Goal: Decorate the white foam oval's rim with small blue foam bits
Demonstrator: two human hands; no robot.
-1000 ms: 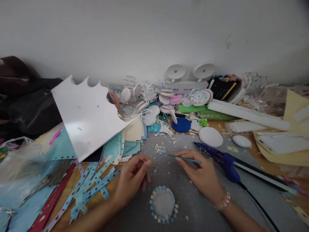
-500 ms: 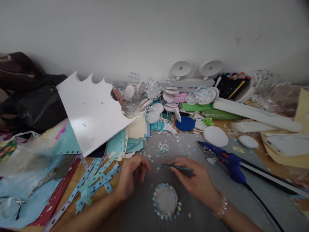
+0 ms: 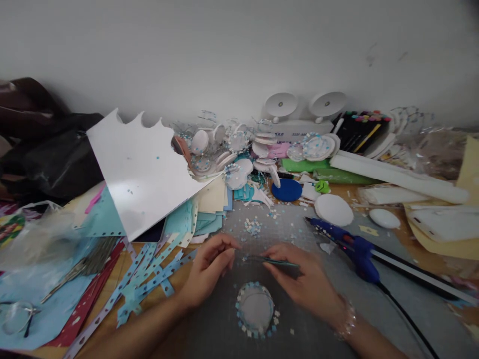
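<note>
Tweezers (image 3: 281,262) have shifted from beside the pile of tiny cutouts (image 3: 253,227) toward the left hand (image 3: 209,269), coming nearer the person. They lie pinched between thumb and fingers of the right hand (image 3: 314,276), above the grey mat (image 3: 299,344), tips pointing left; slim, probably light and springy, best held midway along the arms. The left hand is half curled just beside the tips; whether it pinches a small piece, I cannot tell.

Nearer the person, a round pale disc (image 3: 256,309) rests on the mat, edged with blue and white bits; it looks light, its trim fragile, so a grip under the rim seems safest. Farther out lie a smooth plastic glue gun (image 3: 361,254), flat punched paper strips (image 3: 130,291) and a glossy white board (image 3: 145,174) with a scalloped edge.
</note>
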